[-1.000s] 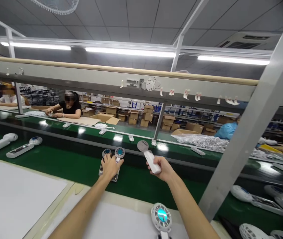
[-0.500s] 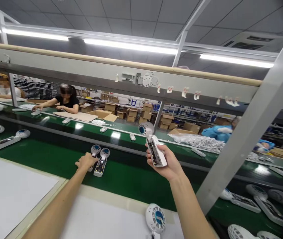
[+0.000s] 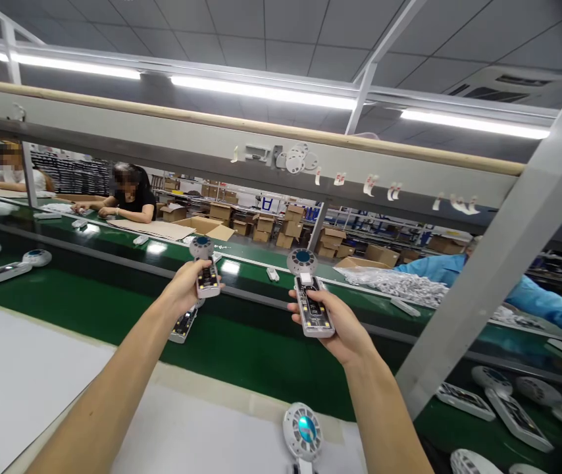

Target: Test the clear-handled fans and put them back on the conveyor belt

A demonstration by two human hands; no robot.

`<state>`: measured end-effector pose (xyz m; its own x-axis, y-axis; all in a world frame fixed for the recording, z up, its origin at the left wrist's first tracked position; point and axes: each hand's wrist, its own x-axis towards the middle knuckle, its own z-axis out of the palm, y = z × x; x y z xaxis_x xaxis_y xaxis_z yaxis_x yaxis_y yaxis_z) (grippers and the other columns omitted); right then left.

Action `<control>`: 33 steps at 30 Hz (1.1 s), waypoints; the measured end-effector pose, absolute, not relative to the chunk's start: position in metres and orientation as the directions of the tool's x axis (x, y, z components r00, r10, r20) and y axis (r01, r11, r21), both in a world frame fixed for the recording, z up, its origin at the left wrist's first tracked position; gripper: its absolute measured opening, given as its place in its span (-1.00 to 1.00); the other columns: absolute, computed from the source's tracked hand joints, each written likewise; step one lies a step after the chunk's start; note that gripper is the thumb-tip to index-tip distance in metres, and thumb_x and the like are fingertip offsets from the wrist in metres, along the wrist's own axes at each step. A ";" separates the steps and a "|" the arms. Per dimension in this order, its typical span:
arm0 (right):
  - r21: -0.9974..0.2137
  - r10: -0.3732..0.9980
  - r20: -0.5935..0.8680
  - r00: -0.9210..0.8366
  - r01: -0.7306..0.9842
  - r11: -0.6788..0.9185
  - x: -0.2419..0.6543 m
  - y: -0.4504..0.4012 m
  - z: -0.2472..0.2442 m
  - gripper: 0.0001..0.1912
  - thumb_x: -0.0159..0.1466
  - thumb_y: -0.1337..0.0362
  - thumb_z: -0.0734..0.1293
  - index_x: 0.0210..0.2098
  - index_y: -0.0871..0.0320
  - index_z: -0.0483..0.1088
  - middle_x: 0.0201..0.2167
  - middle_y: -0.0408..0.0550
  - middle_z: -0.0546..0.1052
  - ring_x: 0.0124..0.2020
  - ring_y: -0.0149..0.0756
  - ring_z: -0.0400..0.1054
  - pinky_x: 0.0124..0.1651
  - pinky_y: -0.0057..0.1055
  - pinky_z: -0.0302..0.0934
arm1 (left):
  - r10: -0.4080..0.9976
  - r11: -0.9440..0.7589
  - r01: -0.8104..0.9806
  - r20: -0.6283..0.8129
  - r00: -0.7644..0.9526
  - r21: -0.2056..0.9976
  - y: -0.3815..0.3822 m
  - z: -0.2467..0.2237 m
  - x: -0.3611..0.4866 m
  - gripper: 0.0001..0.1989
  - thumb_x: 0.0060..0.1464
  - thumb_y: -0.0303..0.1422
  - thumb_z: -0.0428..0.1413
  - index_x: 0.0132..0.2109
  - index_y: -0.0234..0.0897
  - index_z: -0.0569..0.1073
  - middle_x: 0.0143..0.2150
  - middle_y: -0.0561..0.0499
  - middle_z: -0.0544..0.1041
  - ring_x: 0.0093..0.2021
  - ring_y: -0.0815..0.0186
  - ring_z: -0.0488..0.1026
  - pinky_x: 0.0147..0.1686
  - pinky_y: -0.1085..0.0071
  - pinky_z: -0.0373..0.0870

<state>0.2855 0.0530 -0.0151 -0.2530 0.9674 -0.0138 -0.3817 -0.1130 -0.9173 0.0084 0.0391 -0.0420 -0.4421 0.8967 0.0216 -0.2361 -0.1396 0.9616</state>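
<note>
My left hand is closed on a small white handheld fan, raised above the green belt with its round head up and its open handle showing circuitry. Below it, partly hidden by that hand, another handheld fan lies on the belt. In my right hand is a third white fan, gripped by the handle, its blue-centred head upright and its bare circuit side toward me. Nearer to me, a fan with a shiny blue centre sits on the white work surface, cut off by the lower edge.
The green conveyor belt runs across in front of me. More fans lie at the right, behind a slanted metal post. Another fan lies far left. Across the line, a person in black and a blue-sleeved person work.
My left hand has lifted one fan off the belt, up and slightly right. My right hand has turned its fan so the circuit side faces me. Pieces on the far belt have shifted right.
</note>
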 end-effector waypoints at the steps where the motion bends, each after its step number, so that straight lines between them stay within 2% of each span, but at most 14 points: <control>1: -0.921 0.962 -0.001 -0.274 -0.374 -0.108 0.287 0.050 -0.013 -0.71 0.19 0.49 0.32 -0.08 0.31 0.43 -0.16 0.19 0.63 -0.35 -0.13 0.60 -0.42 -0.34 0.55 | 0.923 -0.159 -0.286 0.039 -0.383 0.945 0.030 -0.032 0.018 -0.89 0.15 -0.43 0.08 -0.16 -0.32 0.37 -0.19 -0.13 0.56 -0.22 0.21 0.60 -0.19 0.21 0.60; 4: -0.942 0.929 0.067 -0.363 -0.331 -0.061 0.289 0.040 -0.008 -0.54 0.03 0.51 0.36 -0.04 0.27 0.44 -0.07 0.17 0.60 -0.22 -0.04 0.60 -0.31 -0.29 0.58 | 0.963 -0.202 -0.394 0.108 -0.248 0.897 -0.002 -0.010 0.042 -0.77 0.03 -0.58 0.09 -0.12 -0.36 0.39 -0.15 -0.15 0.58 -0.22 0.19 0.61 -0.21 0.20 0.62; 8: -0.954 0.879 0.186 -0.440 -0.296 0.053 0.290 0.028 -0.004 -0.40 -0.01 0.47 0.41 0.05 0.16 0.38 0.01 0.07 0.57 -0.04 0.04 0.55 -0.14 -0.16 0.57 | 0.970 -0.240 -0.356 0.206 -0.129 0.903 -0.032 0.005 0.061 -0.50 0.05 -0.57 0.12 0.15 -0.29 0.25 -0.26 -0.05 0.57 -0.41 0.22 0.60 -0.42 0.32 0.57; 10: -0.955 0.863 0.216 -0.457 -0.282 0.090 0.290 0.022 -0.001 -0.32 0.01 0.44 0.43 0.14 0.10 0.31 0.02 0.04 0.57 -0.06 0.00 0.56 -0.14 -0.19 0.56 | 0.957 -0.287 -0.323 0.285 -0.055 0.902 -0.040 0.007 0.067 -0.35 0.05 -0.54 0.15 0.25 -0.22 0.11 -0.28 0.00 0.57 -0.41 0.21 0.60 -0.43 0.35 0.55; 12: -0.959 0.854 0.232 -0.466 -0.257 0.119 0.290 0.019 0.001 -0.24 0.03 0.42 0.44 0.22 0.06 0.24 -0.02 0.02 0.59 -0.18 -0.08 0.60 -0.20 -0.27 0.54 | 0.935 -0.331 -0.305 0.354 0.023 0.893 -0.044 0.008 0.072 -0.25 0.06 -0.52 0.18 0.29 -0.16 0.01 -0.27 0.03 0.56 -0.39 0.23 0.60 -0.41 0.36 0.55; 14: -0.959 0.853 0.247 -0.459 -0.239 0.149 0.291 0.016 0.001 -0.18 0.04 0.40 0.43 0.27 0.02 0.18 -0.08 -0.01 0.61 -0.28 -0.14 0.61 -0.26 -0.33 0.51 | 0.910 -0.361 -0.301 0.404 0.092 0.883 -0.047 0.006 0.076 -0.24 0.07 -0.51 0.19 0.29 -0.14 -0.03 -0.25 0.03 0.56 -0.37 0.25 0.59 -0.40 0.39 0.53; 18: -0.954 0.858 0.276 -0.432 -0.229 0.191 0.292 0.013 0.001 -0.11 0.04 0.39 0.42 0.33 -0.03 0.10 -0.19 -0.04 0.64 -0.36 -0.16 0.59 -0.33 -0.37 0.47 | 0.883 -0.366 -0.338 0.438 0.169 0.867 -0.047 0.002 0.082 -0.24 0.08 -0.47 0.21 0.28 -0.14 -0.05 -0.22 0.03 0.55 -0.36 0.25 0.59 -0.37 0.37 0.53; 23: -0.949 0.852 0.292 -0.434 -0.240 0.203 0.289 0.011 0.002 -0.11 0.03 0.37 0.43 0.32 0.01 0.12 -0.20 -0.02 0.64 -0.39 -0.22 0.56 -0.33 -0.38 0.46 | 0.886 -0.360 -0.360 0.436 0.158 0.861 -0.043 -0.001 0.085 -0.24 0.05 -0.46 0.24 0.26 -0.16 -0.03 -0.16 0.01 0.55 -0.36 0.26 0.59 -0.36 0.34 0.54; 27: -0.949 0.846 0.296 -0.442 -0.237 0.208 0.288 0.010 0.002 -0.11 0.04 0.36 0.43 0.32 0.01 0.11 -0.26 -0.05 0.64 -0.41 -0.24 0.53 -0.36 -0.40 0.43 | 0.889 -0.365 -0.360 0.436 0.139 0.859 -0.039 -0.002 0.084 -0.28 0.06 -0.48 0.22 0.23 -0.19 -0.01 -0.19 0.03 0.56 -0.35 0.29 0.58 -0.31 0.35 0.54; 33: -0.943 0.846 0.313 -0.432 -0.250 0.221 0.287 0.008 0.002 -0.13 0.03 0.36 0.42 0.31 -0.01 0.12 -0.25 -0.08 0.62 -0.44 -0.26 0.52 -0.38 -0.40 0.41 | 0.894 -0.348 -0.352 0.421 0.156 0.869 -0.039 -0.004 0.083 -0.23 0.07 -0.47 0.22 0.28 -0.18 -0.05 -0.20 0.01 0.57 -0.34 0.26 0.59 -0.31 0.35 0.53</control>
